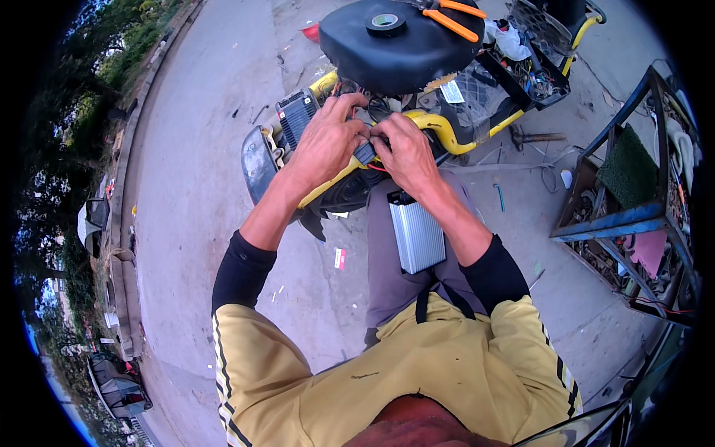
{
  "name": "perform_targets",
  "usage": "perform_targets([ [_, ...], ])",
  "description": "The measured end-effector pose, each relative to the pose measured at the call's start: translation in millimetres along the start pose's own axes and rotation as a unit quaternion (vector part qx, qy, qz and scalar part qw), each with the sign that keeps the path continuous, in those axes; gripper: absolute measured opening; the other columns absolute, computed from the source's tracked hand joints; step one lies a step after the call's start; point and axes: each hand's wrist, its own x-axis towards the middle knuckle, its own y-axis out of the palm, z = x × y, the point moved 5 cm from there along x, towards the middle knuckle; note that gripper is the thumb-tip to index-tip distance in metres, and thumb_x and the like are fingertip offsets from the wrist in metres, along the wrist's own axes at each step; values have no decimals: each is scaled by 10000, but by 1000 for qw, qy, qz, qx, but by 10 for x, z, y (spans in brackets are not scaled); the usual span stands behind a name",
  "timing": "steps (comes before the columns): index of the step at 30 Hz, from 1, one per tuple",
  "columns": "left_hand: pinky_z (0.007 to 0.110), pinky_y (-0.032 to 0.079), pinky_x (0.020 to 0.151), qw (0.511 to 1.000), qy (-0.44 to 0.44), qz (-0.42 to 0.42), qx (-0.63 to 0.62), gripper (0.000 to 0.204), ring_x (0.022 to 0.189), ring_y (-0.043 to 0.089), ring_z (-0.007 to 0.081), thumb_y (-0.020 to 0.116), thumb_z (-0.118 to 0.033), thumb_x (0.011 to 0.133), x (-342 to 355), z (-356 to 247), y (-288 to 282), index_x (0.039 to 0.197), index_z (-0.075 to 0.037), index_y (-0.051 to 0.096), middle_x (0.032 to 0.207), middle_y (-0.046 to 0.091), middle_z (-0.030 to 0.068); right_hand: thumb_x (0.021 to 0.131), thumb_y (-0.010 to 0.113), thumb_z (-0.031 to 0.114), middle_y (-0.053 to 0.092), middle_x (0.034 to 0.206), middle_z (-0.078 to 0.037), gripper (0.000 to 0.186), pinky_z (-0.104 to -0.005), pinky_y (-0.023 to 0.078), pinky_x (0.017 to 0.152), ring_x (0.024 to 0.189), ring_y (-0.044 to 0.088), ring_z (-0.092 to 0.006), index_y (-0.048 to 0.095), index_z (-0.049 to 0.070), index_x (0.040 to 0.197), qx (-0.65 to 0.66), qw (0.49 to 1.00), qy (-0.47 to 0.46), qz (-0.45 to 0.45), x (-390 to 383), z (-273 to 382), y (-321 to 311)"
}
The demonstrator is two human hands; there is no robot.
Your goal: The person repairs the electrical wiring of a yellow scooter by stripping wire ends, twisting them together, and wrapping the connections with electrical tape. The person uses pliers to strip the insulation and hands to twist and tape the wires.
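Note:
My left hand (328, 141) and my right hand (403, 149) meet over the yellow vehicle frame (445, 130), fingers curled on a small dark grey part (364, 153), with red wire (377, 168) below it. Their fingertips are partly hidden. A black finned metal unit (296, 116) sits on the vehicle just beyond my left hand. A silver finned box (415, 235) rests on my lap between my forearms. Above my hands is the black seat (350, 52), carrying a tape roll (385, 24) and orange-handled pliers (454, 22).
An open black tray (538, 91) of tools and wires is at the upper right. A blue metal cart (631, 225) of clutter stands right. A hammer (538, 137) and teal hex key (500, 196) lie on the pavement (201, 149). A curb (130, 164) and plants run along the left.

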Motion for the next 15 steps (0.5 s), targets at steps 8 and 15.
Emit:
perform_targets([
  [8,474,450,1167,999,-1,13,47,116,1341,540,385,745,-19,944,-5,42,137,1050,28,746,1511,562,173,872,803,31,627,1041,-135,209,-502,565,896,1039,667,-376,693,36,1050,-41,999,-25,-2,17,23,25],
  [15,491,423,1193,992,-29,102,-75,155,1448,478,406,763,3,887,-29,225,150,1033,-4,712,1558,522,166,869,803,54,646,1003,-143,168,-509,558,912,1048,670,-382,752,29,1028,-2,1000,11,26,50,-13,12],
])
